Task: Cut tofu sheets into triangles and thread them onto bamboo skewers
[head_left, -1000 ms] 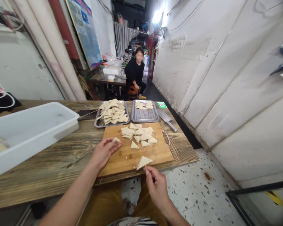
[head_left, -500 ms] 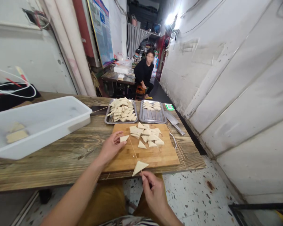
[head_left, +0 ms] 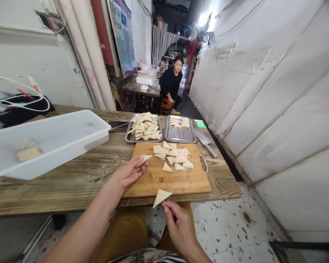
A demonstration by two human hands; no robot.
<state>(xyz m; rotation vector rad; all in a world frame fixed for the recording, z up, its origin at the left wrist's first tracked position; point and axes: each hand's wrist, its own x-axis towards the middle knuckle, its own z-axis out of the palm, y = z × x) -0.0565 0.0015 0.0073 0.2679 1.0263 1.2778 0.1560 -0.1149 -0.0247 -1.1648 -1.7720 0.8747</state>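
My right hand [head_left: 178, 223] is closed on the lower end of a thin wooden skewer [head_left: 154, 176]. One pale tofu triangle [head_left: 162, 197] is threaded on that skewer, just above my fingers. My left hand [head_left: 130, 171] pinches another tofu piece [head_left: 144, 159] between thumb and fingers, close to the skewer's tip. Whether the tip touches this piece is too small to tell. Both hands are over the near left part of a wooden cutting board [head_left: 186, 184], where a loose pile of tofu triangles [head_left: 172, 153] lies.
Behind the board stand a metal tray [head_left: 128, 138] heaped with tofu and another tray [head_left: 178, 138] with a few skewers. A cleaver [head_left: 205, 141] and bare skewers [head_left: 214, 179] lie at right. A white tub [head_left: 98, 128] stands left. A person [head_left: 170, 82] sits beyond the table.
My left hand has turned palm-up, tilting its tofu piece flatter near the skewer's tip. My right hand still grips the skewer almost in place. The view has shifted slightly.
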